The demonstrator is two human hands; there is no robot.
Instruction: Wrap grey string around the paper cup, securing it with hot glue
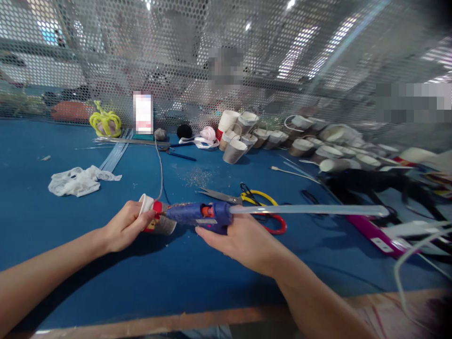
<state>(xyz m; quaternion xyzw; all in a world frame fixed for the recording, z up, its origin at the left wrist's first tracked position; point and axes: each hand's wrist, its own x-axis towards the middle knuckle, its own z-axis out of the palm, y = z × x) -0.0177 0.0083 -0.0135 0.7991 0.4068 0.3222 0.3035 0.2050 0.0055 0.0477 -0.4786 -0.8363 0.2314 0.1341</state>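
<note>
My left hand (127,225) is closed around a paper cup (166,226) lying on its side, its white rim to the left. Grey yarn covers the cup's base end, and red print shows nearer the rim. A grey strand (161,172) runs from the cup up to a small grey yarn ball (160,134). My right hand (243,240) grips a blue hot glue gun (197,214), its nozzle at the cup's side; whether it touches I cannot tell. A long clear glue stick (303,210) sticks out of the gun's back. Behind the gun lie scissors (261,195) with yellow and red handles.
Several yarn-wrapped cups (236,151) stand and lie along the mesh panel (176,70). White lace (76,181) lies at left, near a lit phone (143,113) and a yellow woven piece (105,123). A magenta power strip (376,235) and cables are at right.
</note>
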